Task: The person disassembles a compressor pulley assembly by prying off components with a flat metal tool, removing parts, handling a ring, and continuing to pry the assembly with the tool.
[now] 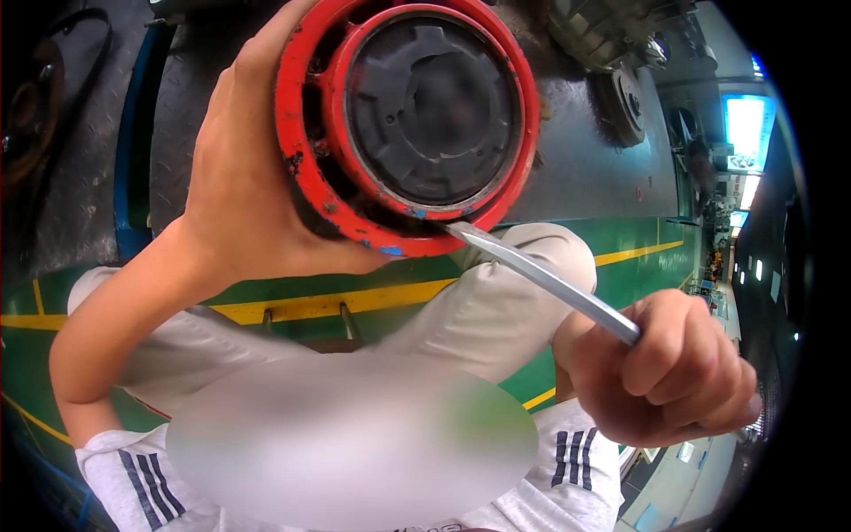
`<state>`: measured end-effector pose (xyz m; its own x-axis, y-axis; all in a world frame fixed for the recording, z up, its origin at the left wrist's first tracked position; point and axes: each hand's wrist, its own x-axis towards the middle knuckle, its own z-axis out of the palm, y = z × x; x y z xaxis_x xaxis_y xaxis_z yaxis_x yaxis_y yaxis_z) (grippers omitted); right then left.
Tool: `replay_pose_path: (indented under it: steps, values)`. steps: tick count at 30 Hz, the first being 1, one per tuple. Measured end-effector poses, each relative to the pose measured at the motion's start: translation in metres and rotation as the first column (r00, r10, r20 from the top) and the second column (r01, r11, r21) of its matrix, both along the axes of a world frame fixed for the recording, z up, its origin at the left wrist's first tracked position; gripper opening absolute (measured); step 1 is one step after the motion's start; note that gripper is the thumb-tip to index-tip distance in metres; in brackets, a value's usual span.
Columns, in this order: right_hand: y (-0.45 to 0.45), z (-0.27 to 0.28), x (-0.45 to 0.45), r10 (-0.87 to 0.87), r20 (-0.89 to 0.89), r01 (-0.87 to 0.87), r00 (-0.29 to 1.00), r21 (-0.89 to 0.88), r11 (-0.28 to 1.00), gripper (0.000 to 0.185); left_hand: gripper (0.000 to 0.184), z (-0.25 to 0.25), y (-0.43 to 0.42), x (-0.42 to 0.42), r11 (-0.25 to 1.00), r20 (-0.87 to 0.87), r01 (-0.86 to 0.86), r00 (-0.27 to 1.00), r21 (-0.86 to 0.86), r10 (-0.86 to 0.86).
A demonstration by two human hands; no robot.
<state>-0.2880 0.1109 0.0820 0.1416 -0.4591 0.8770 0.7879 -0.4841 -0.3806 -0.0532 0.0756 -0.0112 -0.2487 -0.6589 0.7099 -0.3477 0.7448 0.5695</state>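
A red round metal housing [310, 191] with chipped paint and a dark ribbed centre [381, 133] fills the upper middle. Its face is turned towards me. My left hand [253, 168] is wrapped round its left side, with the thumb below and the fingertips hidden behind the housing. In a closed fist, my right hand [669, 368] grips a flat-tipped metal pry bar [550, 284] at lower right. The bar slants up to the left, and its tip meets the gap at the housing's lower rim. How deep the tip sits cannot be seen.
A dark metal workbench [585, 168] lies behind the housing. On it are a cast metal assembly [607, 35] and a round disc part [618, 106] at upper right. Another round part [31, 111] sits at far left. My legs [523, 310] are below, above a green floor.
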Motion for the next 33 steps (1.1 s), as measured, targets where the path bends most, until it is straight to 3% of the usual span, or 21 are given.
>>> replay_pose_path:
  steps: [4,5,11,16,18,21,23,24,26,30,31,33]
  values:
    - [-0.004,0.002,0.004,-0.034,0.064,0.031,0.997,0.052,0.998,0.038,0.131,0.001,-0.001,0.002,1.000,0.036,-0.022,0.999,-0.021,0.022]
    - [-0.003,0.005,-0.002,-0.015,-0.086,0.022,0.996,0.079,0.997,0.038,0.131,0.001,-0.001,0.002,0.999,0.036,-0.022,0.999,-0.023,0.023]
    - [-0.024,0.025,-0.024,0.057,-0.296,0.013,0.953,0.230,0.973,0.034,0.131,0.002,0.001,-0.001,0.997,0.060,-0.062,0.996,-0.037,0.064]
    - [-0.028,0.034,-0.018,0.061,-0.369,0.050,0.927,0.284,0.958,0.037,0.127,0.005,-0.001,0.003,0.999,0.042,-0.008,0.999,-0.032,0.009]
    - [-0.031,0.037,-0.017,0.115,-0.335,-0.025,0.935,0.261,0.965,0.034,0.128,0.013,-0.008,0.001,0.951,0.149,0.097,0.987,-0.293,-0.054]
    - [-0.039,0.043,-0.035,0.206,-0.266,-0.149,0.942,0.220,0.964,0.032,0.127,0.012,-0.008,0.002,0.978,0.109,0.043,0.994,-0.202,-0.021]
    - [-0.043,0.056,-0.051,0.225,-0.261,-0.163,0.939,0.240,0.957,0.032,0.129,0.000,-0.007,0.015,0.999,0.096,0.005,0.995,-0.032,-0.002]
    - [-0.047,0.062,-0.057,0.227,-0.262,-0.162,0.938,0.249,0.955,0.031,0.129,-0.002,-0.012,0.022,0.999,0.091,0.007,0.996,-0.035,-0.004]
    - [-0.055,0.069,-0.061,0.237,-0.279,-0.159,0.930,0.275,0.948,0.031,0.133,-0.002,-0.023,0.039,0.986,0.092,0.169,0.981,0.002,-0.168]
    - [-0.067,0.065,-0.061,0.268,-0.293,-0.171,0.918,0.315,0.933,0.030,0.127,0.009,-0.029,0.049,0.980,0.199,0.195,0.960,0.025,-0.196]
    - [-0.070,0.063,-0.061,0.273,-0.293,-0.174,0.916,0.325,0.930,0.029,0.121,0.013,-0.028,0.057,0.987,0.322,0.162,0.933,0.020,-0.160]
    - [-0.074,0.058,-0.057,0.278,-0.291,-0.171,0.915,0.345,0.923,0.029,0.120,0.010,-0.036,0.069,0.974,0.287,0.225,0.931,0.034,-0.225]
